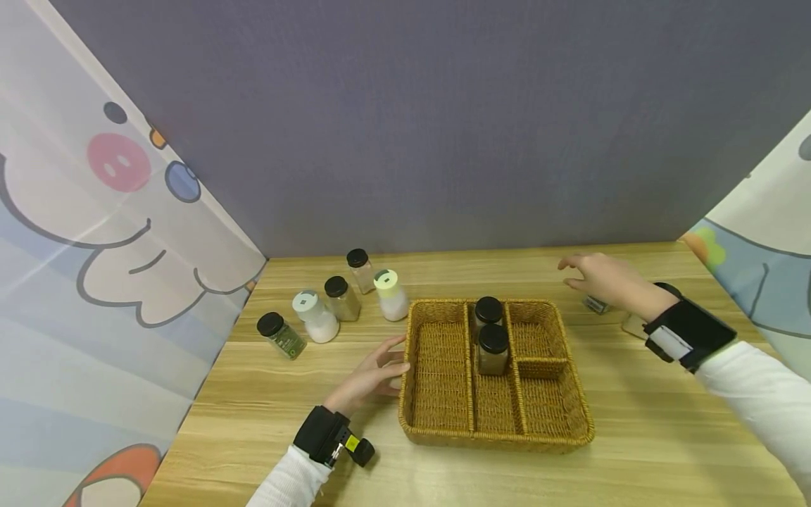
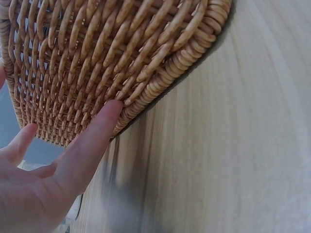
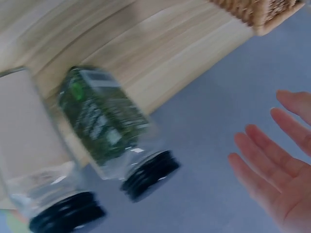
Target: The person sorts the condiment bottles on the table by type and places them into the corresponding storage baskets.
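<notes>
A woven basket (image 1: 497,441) with several compartments sits in the middle of the table. Against its left wall rests my left hand (image 1: 374,377); in the left wrist view an extended finger (image 2: 90,145) touches the wicker. Two black-lidded spice jars (image 1: 493,355) stand in the basket's middle compartment, one behind the other. My right hand (image 1: 608,282) hovers over the table's right side, fingers spread and holding nothing. Nearest to it are a jar of green herbs (image 3: 104,116) and a jar of pale powder (image 3: 36,141), both black-lidded and partly hidden by the arm in the head view.
Left of the basket stand a green herb jar (image 1: 283,336), a white-lidded shaker (image 1: 317,318), a black-lidded brownish jar (image 1: 343,299), another black-lidded jar (image 1: 361,271) and a yellow-lidded shaker (image 1: 391,296). A grey panel (image 1: 443,141) borders the table's back.
</notes>
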Available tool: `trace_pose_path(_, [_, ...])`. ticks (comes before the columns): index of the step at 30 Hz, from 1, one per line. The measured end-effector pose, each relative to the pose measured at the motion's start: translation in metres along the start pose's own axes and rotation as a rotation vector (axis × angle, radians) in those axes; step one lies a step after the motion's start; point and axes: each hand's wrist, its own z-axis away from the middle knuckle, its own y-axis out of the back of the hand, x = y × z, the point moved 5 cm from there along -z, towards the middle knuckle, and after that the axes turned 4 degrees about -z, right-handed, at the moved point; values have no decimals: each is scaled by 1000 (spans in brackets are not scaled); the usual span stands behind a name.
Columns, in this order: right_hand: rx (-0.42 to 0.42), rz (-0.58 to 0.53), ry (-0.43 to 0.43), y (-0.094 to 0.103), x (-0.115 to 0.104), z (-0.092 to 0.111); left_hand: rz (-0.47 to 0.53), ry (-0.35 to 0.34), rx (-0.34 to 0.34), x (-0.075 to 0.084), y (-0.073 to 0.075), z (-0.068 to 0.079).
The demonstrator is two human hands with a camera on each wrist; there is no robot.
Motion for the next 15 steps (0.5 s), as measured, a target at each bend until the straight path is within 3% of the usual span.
trace_pose_path(15, [31, 7, -60, 3, 37, 6, -12, -6, 3, 1, -1, 1])
